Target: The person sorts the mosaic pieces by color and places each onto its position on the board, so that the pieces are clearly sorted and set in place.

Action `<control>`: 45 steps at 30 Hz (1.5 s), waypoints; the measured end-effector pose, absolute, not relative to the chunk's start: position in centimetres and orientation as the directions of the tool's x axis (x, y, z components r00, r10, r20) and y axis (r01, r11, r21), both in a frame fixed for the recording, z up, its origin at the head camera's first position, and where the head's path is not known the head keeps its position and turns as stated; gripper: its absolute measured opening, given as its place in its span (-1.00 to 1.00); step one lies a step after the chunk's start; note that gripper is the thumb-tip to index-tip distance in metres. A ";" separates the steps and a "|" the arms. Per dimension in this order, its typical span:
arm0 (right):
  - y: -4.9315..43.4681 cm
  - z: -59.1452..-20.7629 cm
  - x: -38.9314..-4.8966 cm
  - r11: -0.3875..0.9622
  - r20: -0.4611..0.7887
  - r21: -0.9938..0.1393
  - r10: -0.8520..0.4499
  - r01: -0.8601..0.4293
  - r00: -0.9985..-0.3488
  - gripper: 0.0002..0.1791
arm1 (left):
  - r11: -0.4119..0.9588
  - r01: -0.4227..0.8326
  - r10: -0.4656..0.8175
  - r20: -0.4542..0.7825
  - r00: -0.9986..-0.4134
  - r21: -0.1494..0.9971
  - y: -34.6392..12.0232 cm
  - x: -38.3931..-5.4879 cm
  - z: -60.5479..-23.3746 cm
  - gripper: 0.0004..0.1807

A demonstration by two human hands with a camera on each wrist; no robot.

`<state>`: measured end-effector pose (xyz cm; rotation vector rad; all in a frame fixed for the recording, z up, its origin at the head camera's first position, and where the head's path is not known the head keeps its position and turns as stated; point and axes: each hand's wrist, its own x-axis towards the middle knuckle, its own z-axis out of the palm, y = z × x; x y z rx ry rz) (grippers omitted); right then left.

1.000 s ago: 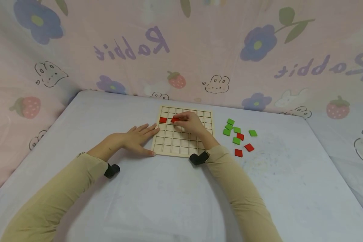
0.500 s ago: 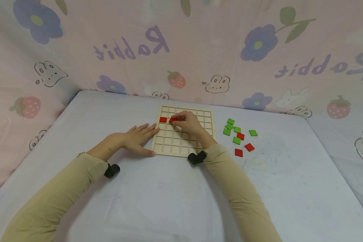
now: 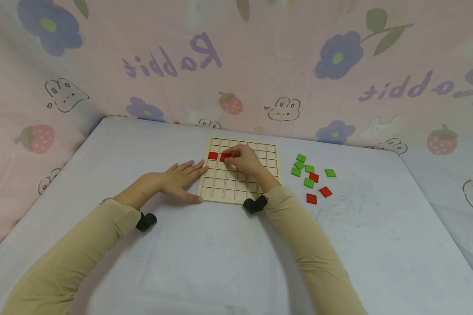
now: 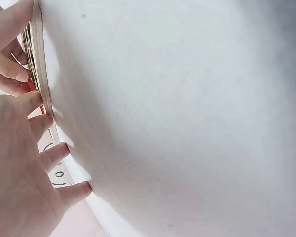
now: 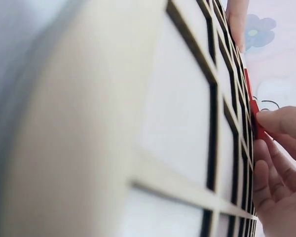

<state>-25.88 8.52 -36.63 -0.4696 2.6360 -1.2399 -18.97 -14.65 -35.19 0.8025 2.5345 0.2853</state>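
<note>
A light wooden grid board lies on the white table. My left hand is spread flat at its left edge, fingertips touching the frame and the tabletop. Over the board's upper left part, my right hand pinches a red square tile between thumb and fingers. In the right wrist view this held tile is slightly tilted against the grid. Another red tile sits in a cell of the leftmost column, just left of the held one. The right hand and forearm hide several cells.
To the right of the board lie several loose green tiles and three red tiles, one of them close against green ones. A patterned cloth rises behind the table's back edge. Black wrist cameras stick out under both cuffs.
My right hand has shifted slightly left with the red tile, bringing it nearer the red tile in the leftmost column. My left hand and the loose tiles stay put.
</note>
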 end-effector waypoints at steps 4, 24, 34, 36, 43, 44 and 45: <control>8.4 -36.6 -25.9 0.598 -0.050 -0.782 -0.343 -0.177 -0.938 -0.67 | 0.807 0.491 0.588 -0.365 -0.722 0.329 -14.7 -18.9 -35.1 0.03; 8.1 -35.6 -25.9 0.617 -0.089 -0.768 -0.369 -0.172 -0.925 -0.71 | 0.806 0.485 0.588 -0.363 -0.723 0.340 -15.0 -18.9 -34.8 0.04; 7.9 -35.7 -26.4 0.638 -0.105 -0.749 -0.379 -0.178 -0.919 -0.68 | 0.804 0.491 0.591 -0.362 -0.721 0.335 -14.9 -19.0 -34.9 0.04; 7.9 -35.7 -26.4 0.642 -0.106 -0.747 -0.375 -0.175 -0.921 -0.68 | 0.803 0.493 0.592 -0.360 -0.721 0.335 -14.9 -19.1 -35.0 0.03; 7.8 -35.9 -26.3 0.653 -0.107 -0.738 -0.358 -0.167 -0.928 -0.67 | 0.800 0.493 0.595 -0.358 -0.719 0.342 -14.9 -19.0 -35.1 0.04; 7.8 -35.9 -26.3 0.657 -0.108 -0.736 -0.355 -0.166 -0.929 -0.67 | 0.800 0.493 0.596 -0.358 -0.719 0.343 -14.9 -19.0 -35.1 0.04; 7.8 -35.9 -26.3 0.659 -0.107 -0.734 -0.352 -0.165 -0.930 -0.66 | 0.800 0.493 0.597 -0.357 -0.719 0.343 -15.0 -19.0 -35.2 0.04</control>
